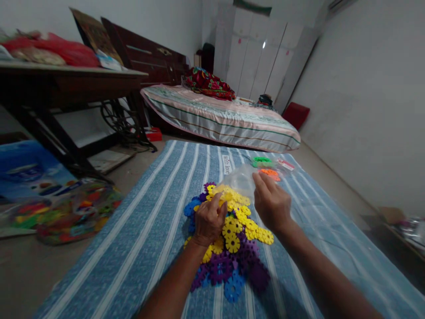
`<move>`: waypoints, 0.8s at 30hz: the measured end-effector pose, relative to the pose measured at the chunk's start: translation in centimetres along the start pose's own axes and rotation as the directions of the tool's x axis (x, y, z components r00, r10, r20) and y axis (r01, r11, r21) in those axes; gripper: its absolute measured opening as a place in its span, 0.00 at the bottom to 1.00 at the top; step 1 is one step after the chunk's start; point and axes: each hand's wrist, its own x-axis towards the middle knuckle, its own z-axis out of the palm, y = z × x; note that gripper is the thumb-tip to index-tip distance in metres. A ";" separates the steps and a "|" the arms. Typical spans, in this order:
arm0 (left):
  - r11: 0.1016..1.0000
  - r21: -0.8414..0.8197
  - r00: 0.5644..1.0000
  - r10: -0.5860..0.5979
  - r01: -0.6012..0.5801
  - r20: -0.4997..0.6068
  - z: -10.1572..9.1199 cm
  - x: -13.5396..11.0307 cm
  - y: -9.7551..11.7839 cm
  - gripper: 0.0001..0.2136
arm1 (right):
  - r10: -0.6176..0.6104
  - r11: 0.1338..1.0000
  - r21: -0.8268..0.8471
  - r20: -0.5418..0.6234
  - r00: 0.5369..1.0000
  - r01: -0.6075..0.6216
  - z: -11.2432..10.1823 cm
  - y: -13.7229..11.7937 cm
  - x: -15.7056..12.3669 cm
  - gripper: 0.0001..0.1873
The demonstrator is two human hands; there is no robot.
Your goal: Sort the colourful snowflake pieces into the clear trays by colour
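Head view: green packet [261, 162] and orange packet [270, 174] lie beyond the clear bag [241, 179] pinched in right hand [272, 201], yellow discs [232, 243] near its mouth; left hand [210, 219] covers discs, grip unclear.

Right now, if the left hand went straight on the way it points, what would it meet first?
Probably the yellow pieces just ahead of the left hand; the bag lies beyond or over some of them, though depth is unclear.
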 end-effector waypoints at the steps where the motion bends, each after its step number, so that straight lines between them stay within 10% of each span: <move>1: 1.000 0.009 1.000 -0.011 0.011 0.020 0.0 -0.1 -0.1 0.17 | 0.017 1.000 0.004 0.000 1.000 -0.017 0.1 0.0 -0.2 0.18; 9: 0.994 0.077 0.949 -0.097 0.078 0.300 0.0 -0.4 -0.2 0.22 | 0.013 0.999 0.051 -0.005 1.000 -0.012 -0.6 -1.4 -0.4 0.18; 24: 0.998 -0.034 0.978 -0.038 0.046 0.207 0.2 -0.5 -0.7 0.14 | 0.028 0.999 0.029 0.007 1.000 -0.028 0.5 -1.5 0.3 0.17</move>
